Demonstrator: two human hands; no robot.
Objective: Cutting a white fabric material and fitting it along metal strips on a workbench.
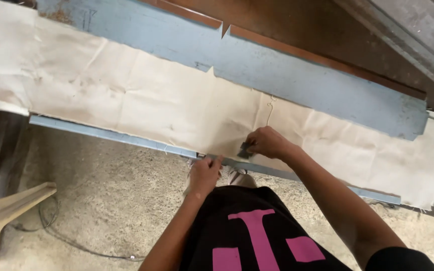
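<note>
A pale wooden stool leg [6,208] stands near left; a thin dark cable [71,241] curls over the speckled concrete floor [111,195].

Open cloth [126,95] is lying flat to either side — room for passing there. The blue board [302,80] is blocking the far side, and the blue strip [111,134] is edging the near side, with bare floor [101,200] below.

Long cream cloth [141,100] spread flat, creased, on blue board, small dark tool [244,150] on its near edge
</note>
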